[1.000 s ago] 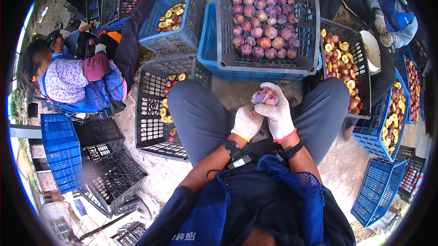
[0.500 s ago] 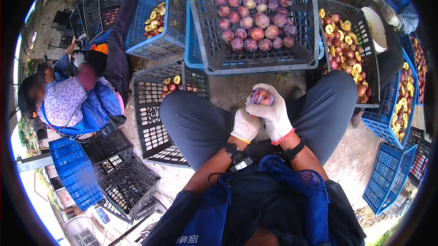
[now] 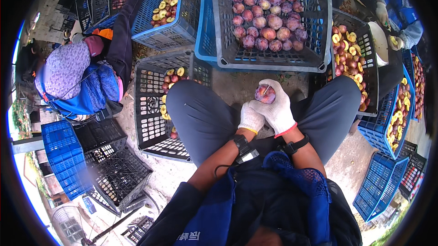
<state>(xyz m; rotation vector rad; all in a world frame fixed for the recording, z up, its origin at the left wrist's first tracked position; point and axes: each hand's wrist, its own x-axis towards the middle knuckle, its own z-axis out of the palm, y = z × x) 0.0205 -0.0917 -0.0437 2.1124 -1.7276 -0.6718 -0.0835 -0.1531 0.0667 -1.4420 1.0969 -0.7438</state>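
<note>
My right hand (image 3: 279, 111), in a white knitted glove, is closed around a purple-red plum (image 3: 264, 94) above my lap. A thin pale line crosses the plum's top; I cannot tell if it is a cut or a blade. Touching the right hand from the left, my gloved left hand (image 3: 251, 117) has its fingers curled, and what they hold is hidden. A black crate (image 3: 273, 65) of whole plums (image 3: 269, 21) stands in front of me, on a blue crate (image 3: 206, 40). By my left knee a black crate (image 3: 148, 97) holds cut plums (image 3: 172, 79).
Beside my right knee stands a black crate (image 3: 372, 70) of cut plums. Blue crates (image 3: 166, 40) stand farther left and right. Empty crates (image 3: 121, 173) are stacked at the left rear. One person (image 3: 68, 70) sits at left; another's gloved hand (image 3: 395, 42) is at upper right.
My two hands and the plum have shifted slightly right and up in view. The plum has turned in my right hand. Surrounding crates also shift as the view moves.
</note>
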